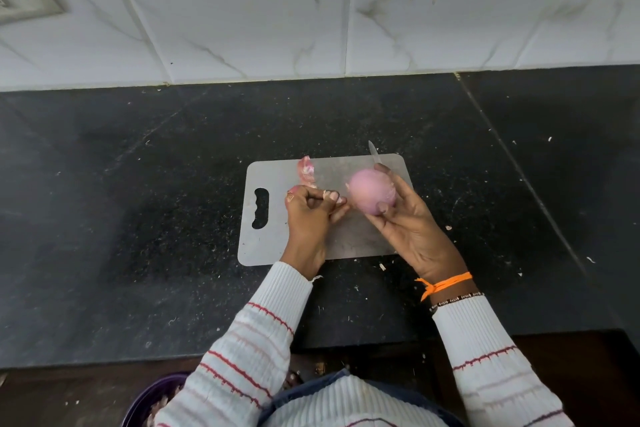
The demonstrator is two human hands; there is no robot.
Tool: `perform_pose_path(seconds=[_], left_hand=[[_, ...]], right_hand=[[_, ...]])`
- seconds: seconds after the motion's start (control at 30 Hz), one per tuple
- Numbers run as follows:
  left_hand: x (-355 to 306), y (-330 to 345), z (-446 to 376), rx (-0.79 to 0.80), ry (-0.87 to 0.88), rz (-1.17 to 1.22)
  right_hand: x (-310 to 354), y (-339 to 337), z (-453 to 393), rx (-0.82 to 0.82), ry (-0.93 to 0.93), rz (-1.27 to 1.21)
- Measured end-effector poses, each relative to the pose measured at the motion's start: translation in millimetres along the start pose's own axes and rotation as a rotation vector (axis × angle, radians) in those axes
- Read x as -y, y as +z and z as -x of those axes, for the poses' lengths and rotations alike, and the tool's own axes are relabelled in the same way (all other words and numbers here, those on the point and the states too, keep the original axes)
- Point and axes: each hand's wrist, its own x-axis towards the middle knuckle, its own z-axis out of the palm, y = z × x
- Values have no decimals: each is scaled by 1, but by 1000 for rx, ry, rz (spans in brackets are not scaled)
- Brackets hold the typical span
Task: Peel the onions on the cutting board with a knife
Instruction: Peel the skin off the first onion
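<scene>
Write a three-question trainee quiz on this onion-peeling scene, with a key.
1. True or false: the right hand holds the peeled onion.
2. Where do the loose onion peels lie? A) on the cutting board's far left edge B) on the wall tiles
3. Fill in: the knife blade sticks out beyond the ___ hand.

Key: 1 true; 2 A; 3 right. The left hand pinches a scrap of peel.
</scene>
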Motion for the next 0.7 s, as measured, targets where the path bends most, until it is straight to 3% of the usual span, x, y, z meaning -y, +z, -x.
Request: perform_pose_path(seconds=[0.07, 0.2, 0.3, 0.5, 0.7], left_hand=[[3, 3, -1, 19, 21, -54], [6, 4, -7, 33, 355, -522], [1, 6, -3, 57, 513, -669], [-6, 9, -1, 168, 551, -700], [-11, 5, -4, 170, 506, -637]], right_hand=[[4, -2, 2, -14, 6, 19], [6, 0, 3, -167, 21, 162], [6, 3, 1, -228, 8, 252], [6, 3, -2, -211, 11, 279], [8, 5, -2, -177, 3, 344]])
